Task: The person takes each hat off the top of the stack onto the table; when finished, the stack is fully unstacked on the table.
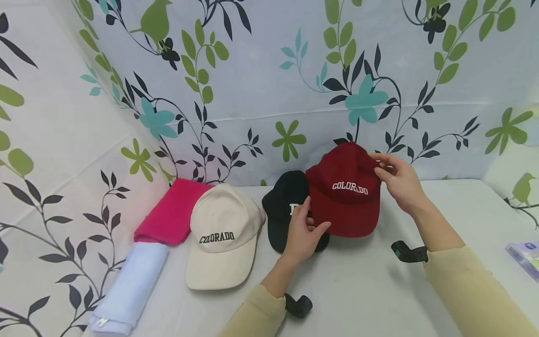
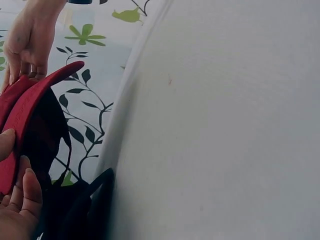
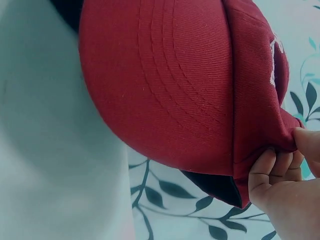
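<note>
A dark red baseball cap [image 1: 348,192] with white COLORADO lettering is held up off the table between both hands. At its right side, my right hand [image 1: 397,180] pinches the edge of the crown; the right wrist view shows the thumb and curled fingers [image 3: 262,175] on the fabric. My left hand [image 1: 303,231] grips the brim's left edge, thumb on one face and fingers on the other in the left wrist view. Behind and left of it, a black cap [image 1: 280,201] with a white letter is partly covered by the red cap and left hand.
Left of the black cap lies a cream COLORADO cap [image 1: 223,234]. Beyond it are a folded pink cloth [image 1: 172,213] and a light blue cloth [image 1: 130,285]. A purple-and-white packet [image 1: 526,257] sits at the table's right edge. A patterned curtain [image 1: 261,93] hangs behind.
</note>
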Tool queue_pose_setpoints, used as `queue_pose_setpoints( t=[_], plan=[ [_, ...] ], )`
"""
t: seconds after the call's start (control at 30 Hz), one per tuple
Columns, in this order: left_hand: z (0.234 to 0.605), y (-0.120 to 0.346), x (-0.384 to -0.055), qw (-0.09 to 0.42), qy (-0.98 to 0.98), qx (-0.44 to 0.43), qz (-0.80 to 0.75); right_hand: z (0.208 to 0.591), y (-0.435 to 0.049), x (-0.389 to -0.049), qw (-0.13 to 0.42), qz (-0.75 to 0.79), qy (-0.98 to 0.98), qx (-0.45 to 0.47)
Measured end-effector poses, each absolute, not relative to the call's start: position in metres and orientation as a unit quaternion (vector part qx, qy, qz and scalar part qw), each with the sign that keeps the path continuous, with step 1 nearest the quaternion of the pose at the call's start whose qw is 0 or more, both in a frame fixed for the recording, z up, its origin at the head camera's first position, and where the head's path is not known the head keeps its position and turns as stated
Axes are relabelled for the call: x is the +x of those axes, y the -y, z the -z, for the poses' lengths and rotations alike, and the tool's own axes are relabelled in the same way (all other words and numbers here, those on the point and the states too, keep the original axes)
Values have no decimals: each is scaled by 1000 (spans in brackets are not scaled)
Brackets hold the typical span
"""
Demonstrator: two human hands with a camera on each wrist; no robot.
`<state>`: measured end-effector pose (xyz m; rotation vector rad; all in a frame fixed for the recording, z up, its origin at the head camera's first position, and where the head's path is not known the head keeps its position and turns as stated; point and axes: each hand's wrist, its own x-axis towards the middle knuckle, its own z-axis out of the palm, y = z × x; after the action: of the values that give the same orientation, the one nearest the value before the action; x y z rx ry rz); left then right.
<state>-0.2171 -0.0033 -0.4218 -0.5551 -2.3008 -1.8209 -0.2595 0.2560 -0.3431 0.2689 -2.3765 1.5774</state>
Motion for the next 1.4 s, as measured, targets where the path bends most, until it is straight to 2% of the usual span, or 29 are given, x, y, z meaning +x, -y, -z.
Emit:
queue_pose_setpoints(
  t=[0.27,0.8,1.4],
  plan=[
    [427,-14,-220,60,769,-175,612,351,-266,-265,136,-554,817,83],
    [441,-50,-219,55,771,-136,620,374,-292,-286,116,-567,813,57],
    [448,-64,-214,12,823,-69,564,386,-295,-289,81,-485,871,7]
  ],
)
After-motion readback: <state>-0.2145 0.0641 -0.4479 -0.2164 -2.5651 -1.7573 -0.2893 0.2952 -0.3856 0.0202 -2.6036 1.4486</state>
